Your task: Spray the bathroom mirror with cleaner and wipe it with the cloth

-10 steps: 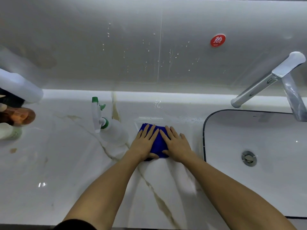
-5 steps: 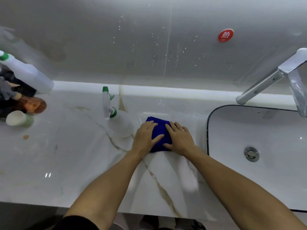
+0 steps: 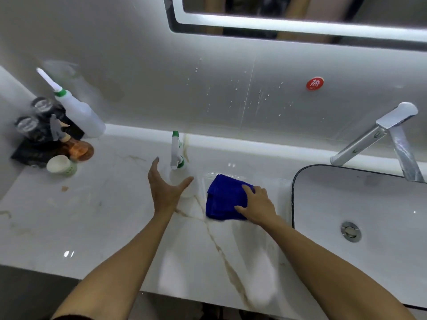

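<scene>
Half a second on, your left hand [image 3: 166,188] has come off the blue cloth [image 3: 225,197] and swung out toward the spray bottle [image 3: 177,158], while your view has tipped up far enough to catch the lower edge of the mirror [image 3: 300,10] with its lit border. That left hand hangs spread above the marble counter [image 3: 104,215], fingers fanned and thumb angled toward the bottle's white body; whether it touches the bottle cannot be told from here. Your right hand [image 3: 258,205] lies flat on the right half of the folded cloth, fingers together and pressing it down on the counter, gripping nothing.

The cloth sits on the counter between the spray bottle and the sink basin [image 3: 369,204], just beside the basin's dark rim. The spray bottle (white, with a green collar and nozzle tip) stands upright near the back edge of the counter, left of the cloth. Droplets speckle the grey wall panel [image 3: 138,77] below the mirror, near a round red sticker [image 3: 314,83]. A chrome faucet [image 3: 379,132] reaches over the basin at right, and a metal drain [image 3: 350,231] shows in the basin floor.

At far left stand a second white bottle [image 3: 80,112] with a long nozzle, an amber bottle [image 3: 77,147], a small white cup [image 3: 60,164] and two glasses [image 3: 34,116] on a dark tray [image 3: 25,151].
</scene>
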Motion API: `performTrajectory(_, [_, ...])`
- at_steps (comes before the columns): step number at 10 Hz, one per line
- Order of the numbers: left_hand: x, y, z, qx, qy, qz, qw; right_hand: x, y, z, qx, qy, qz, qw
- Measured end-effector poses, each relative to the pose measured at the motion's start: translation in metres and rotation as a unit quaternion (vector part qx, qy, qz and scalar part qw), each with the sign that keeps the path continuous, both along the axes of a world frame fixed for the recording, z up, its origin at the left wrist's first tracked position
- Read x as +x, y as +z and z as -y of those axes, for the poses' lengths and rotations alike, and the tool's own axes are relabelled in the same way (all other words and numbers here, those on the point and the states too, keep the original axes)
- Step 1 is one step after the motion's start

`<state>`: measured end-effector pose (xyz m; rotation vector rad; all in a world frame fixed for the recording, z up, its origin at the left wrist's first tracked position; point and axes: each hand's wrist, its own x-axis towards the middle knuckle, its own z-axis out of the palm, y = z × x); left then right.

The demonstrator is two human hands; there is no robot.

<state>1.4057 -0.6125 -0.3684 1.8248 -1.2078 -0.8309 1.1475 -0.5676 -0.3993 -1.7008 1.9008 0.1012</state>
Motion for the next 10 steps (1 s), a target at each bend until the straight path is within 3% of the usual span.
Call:
performTrajectory(1, [-0.003, -0.001, 0.014, 0.031, -0.087, 0.021, 0.996, 0.000, -0.010, -0.013, 0.059, 0.043, -0.014, 0.997])
performTrajectory(6, [-0.038, -0.006, -0.014, 0.026, -0.141, 0.025, 0.989, 0.010, -0.016, -0.023, 0.091, 0.024, -0.017, 0.995])
performTrajectory(8, [-0.033, -0.009, -0.019, 0.020, -0.163, 0.020, 0.986, 0.005, 0.009, -0.034, 0.031, 0.029, -0.036, 0.998])
performTrajectory(9, [-0.035, -0.009, -0.034, -0.003, -0.134, -0.011, 0.991, 0.000, 0.026, -0.046, -0.036, 0.034, -0.044, 0.998])
performTrajectory(10, [-0.037, -0.004, -0.050, -0.020, -0.098, 0.018, 0.995, -0.006, 0.045, -0.057, -0.082, 0.040, -0.049, 0.995])
